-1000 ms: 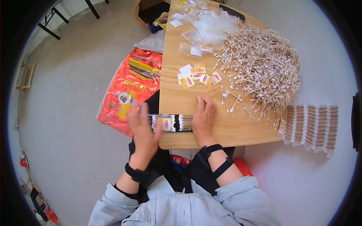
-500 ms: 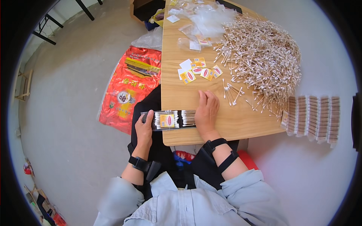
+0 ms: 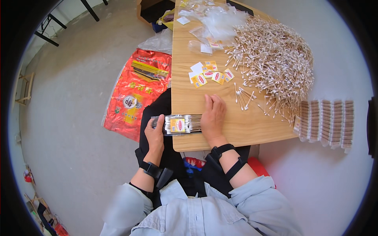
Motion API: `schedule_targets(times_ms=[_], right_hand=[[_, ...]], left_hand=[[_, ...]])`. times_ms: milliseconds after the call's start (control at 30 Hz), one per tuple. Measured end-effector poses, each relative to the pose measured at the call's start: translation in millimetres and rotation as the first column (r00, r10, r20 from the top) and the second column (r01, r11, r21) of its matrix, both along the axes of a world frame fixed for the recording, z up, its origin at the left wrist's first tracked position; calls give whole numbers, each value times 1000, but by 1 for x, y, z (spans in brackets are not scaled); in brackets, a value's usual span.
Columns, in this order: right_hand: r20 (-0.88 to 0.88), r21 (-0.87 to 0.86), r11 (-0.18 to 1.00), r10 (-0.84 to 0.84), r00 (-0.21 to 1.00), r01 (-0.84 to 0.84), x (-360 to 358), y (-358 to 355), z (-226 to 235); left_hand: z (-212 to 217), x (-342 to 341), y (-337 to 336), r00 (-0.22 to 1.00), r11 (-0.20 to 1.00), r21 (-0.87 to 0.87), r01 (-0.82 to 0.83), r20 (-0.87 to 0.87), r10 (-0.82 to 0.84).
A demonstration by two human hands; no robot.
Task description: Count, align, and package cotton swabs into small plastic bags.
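Observation:
A flat clear plastic bag [image 3: 167,130] of white-tipped cotton swabs [image 3: 193,122] lies across the table's near left corner, its left end past the edge. A yellow-and-white label card [image 3: 177,125] shows on top of the swabs. My left hand [image 3: 156,131] pinches the bag's left end, thumb on top. At the other end my right hand [image 3: 213,118] rests on the table, its palm side against the swabs' right ends and covering them. Its fingers stretch forward, with the thumb a little apart.
Loose swabs form a large heap [image 3: 275,59] at the right. Several label cards [image 3: 208,74] lie in the middle, with clear bags [image 3: 214,23] beyond. Packed swab bundles [image 3: 326,124] sit right of the table. A red plastic sack [image 3: 136,94] lies at its left.
My right hand has moved slightly left. The gap between the two groups of swabs has closed, and they now sit together under the card.

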State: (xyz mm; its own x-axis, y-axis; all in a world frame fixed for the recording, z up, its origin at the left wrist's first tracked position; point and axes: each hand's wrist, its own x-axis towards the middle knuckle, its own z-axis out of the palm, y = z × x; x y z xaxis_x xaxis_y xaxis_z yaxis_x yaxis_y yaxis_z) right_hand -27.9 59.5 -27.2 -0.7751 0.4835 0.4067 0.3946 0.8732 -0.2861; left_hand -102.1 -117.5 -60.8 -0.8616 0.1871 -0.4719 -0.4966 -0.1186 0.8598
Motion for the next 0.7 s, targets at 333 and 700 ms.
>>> schedule_targets(times_ms=[333, 700], right_hand=[[3, -14, 1000, 11, 1000, -11, -11, -17, -1], [-245, -411, 912, -112, 963, 2, -11, -26, -2]], left_hand=[[8, 2, 2, 997, 999, 14, -44, -57, 45], [15, 1, 3, 989, 998, -63, -20, -145, 10]])
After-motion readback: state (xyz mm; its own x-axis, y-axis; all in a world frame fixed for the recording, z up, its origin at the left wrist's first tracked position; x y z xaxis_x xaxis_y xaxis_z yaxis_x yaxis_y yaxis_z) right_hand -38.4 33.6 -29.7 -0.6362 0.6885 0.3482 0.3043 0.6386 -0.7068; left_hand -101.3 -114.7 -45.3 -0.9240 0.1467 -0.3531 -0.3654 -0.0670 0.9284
